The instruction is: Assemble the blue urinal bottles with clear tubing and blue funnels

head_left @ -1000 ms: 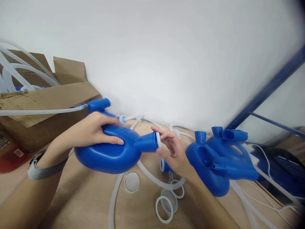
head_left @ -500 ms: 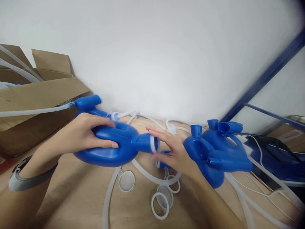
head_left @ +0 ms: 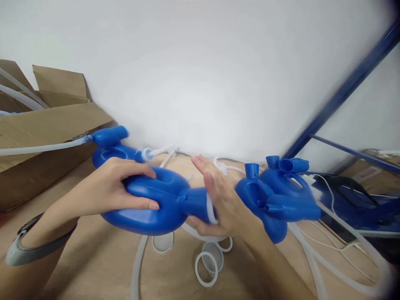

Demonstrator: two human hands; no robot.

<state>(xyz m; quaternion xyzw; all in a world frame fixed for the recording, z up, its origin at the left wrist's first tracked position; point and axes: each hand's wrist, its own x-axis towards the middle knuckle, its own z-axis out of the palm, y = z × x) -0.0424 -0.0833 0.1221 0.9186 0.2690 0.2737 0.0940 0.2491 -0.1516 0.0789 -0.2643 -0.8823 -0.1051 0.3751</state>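
My left hand [head_left: 125, 185] is wrapped over the body of a blue plastic urinal bottle [head_left: 146, 218], which lies on its side above the table with its neck to the right. A white ring [head_left: 211, 208] sits at the bottle's mouth. Against that mouth rests the palm of my right hand [head_left: 221, 200], fingers stretched upward and thumb below the neck. The hand hides most of the opening. Below lie a loose white ring [head_left: 206, 284], a round translucent cap [head_left: 212, 257] partly under it, and another such cap [head_left: 163, 241].
Several more blue bottles [head_left: 290, 208] stand at the right, and one [head_left: 109, 137] with a tube lies at the back left. An open cardboard box [head_left: 46, 125] is on the left. White tubes [head_left: 137, 266] curve across the table. A blue metal frame [head_left: 343, 91] rises at the right.
My right hand has gone from beside the bottle's mouth to flat against it, its palm on the white ring. The bottle has shifted slightly right and down in view.
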